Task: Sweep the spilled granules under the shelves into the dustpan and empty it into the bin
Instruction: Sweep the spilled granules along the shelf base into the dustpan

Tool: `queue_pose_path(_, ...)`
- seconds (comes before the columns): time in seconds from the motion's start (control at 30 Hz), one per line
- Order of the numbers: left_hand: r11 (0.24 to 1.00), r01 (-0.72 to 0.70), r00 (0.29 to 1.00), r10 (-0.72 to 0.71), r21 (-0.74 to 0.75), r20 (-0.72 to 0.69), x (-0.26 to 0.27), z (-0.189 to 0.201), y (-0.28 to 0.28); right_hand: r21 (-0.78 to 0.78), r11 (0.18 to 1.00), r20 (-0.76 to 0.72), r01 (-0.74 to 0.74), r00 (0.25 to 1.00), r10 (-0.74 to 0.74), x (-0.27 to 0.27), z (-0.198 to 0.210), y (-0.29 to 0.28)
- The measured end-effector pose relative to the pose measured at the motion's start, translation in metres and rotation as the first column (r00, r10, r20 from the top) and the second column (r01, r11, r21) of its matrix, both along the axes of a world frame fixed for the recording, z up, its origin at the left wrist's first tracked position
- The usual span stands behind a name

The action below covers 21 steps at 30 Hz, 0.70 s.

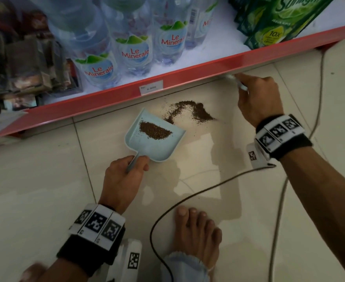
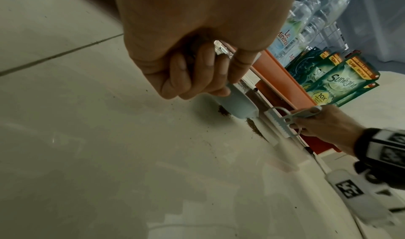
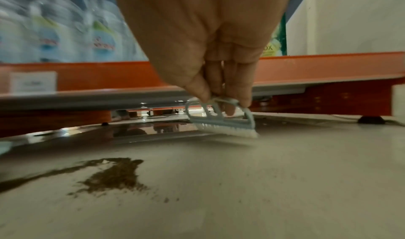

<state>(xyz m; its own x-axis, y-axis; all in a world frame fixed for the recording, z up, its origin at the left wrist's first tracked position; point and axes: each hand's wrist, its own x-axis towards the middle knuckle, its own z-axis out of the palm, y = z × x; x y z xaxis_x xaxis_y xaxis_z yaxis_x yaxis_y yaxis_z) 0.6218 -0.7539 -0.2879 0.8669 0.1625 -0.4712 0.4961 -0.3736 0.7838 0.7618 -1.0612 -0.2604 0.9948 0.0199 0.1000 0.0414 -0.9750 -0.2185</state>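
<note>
A pale blue dustpan [image 1: 157,141] lies flat on the tiled floor with a heap of brown granules [image 1: 154,130] in it. My left hand [image 1: 126,171] grips its handle [image 2: 232,100]. More spilled granules [image 1: 192,111] lie in a curved trail just off the pan's open edge, also spilled granules [image 3: 114,175] in the right wrist view. My right hand [image 1: 257,96] pinches the handle of a small pale blue brush [image 3: 221,119] with white bristles. The brush [image 2: 282,119] touches the floor at the edge of the red bottom shelf [image 1: 167,82], to the right of the granules.
Water bottles [image 1: 133,47] and green detergent pouches [image 1: 279,23] stand on the shelf. A low gap runs under the shelf [image 3: 153,114]. A dark cable [image 1: 198,194] snakes over the floor beside my bare foot [image 1: 196,233].
</note>
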Motion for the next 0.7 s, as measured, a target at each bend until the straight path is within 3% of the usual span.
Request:
queue_pose_path(0.07,1.0,0.01,1.0,-0.01,0.001,-0.002,0.002,0.001,-0.001,-0.03,0.994,-0.083,0.107,0.991,-0.109,0.015,-0.01,0.008)
queue_pose_path(0.13,1.0,0.009,1.0,-0.009,-0.012,0.002,0.003,0.003,-0.003,0.009,0.997,-0.125,0.07,0.99,-0.069,0.022,-0.018,0.026)
queue_pose_path(0.23,1.0,-0.004,1.0,0.004,-0.026,0.014,0.004,0.005,-0.002,0.128,0.977,-0.148,-0.172,0.971,0.19,0.022,-0.021,0.055)
queue_pose_path(0.33,0.999,-0.03,0.999,0.031,-0.032,0.018,0.003,0.006,0.002,0.238,0.862,-0.186,-0.447,0.85,0.492,0.006,-0.004,0.062)
queue_pose_path(0.4,0.999,-0.038,0.999,0.038,-0.032,0.02,0.001,0.006,0.006,0.265,0.806,-0.139,-0.53,0.806,0.576,-0.008,0.01,0.053)
queue_pose_path(0.5,0.999,-0.042,0.999,0.042,-0.032,0.008,-0.007,0.003,0.012,0.224,0.864,-0.02,-0.45,0.885,0.466,-0.015,0.018,0.032)
queue_pose_path(0.6,0.998,-0.062,0.998,0.061,-0.031,-0.024,-0.014,0.002,0.016,0.07,0.974,-0.021,-0.216,0.976,0.218,-0.004,0.009,0.026)
queue_pose_path(0.7,0.997,-0.062,0.998,0.061,-0.037,-0.034,-0.016,0.002,0.016,0.052,0.998,-0.026,-0.028,0.999,0.029,0.013,-0.007,0.042)
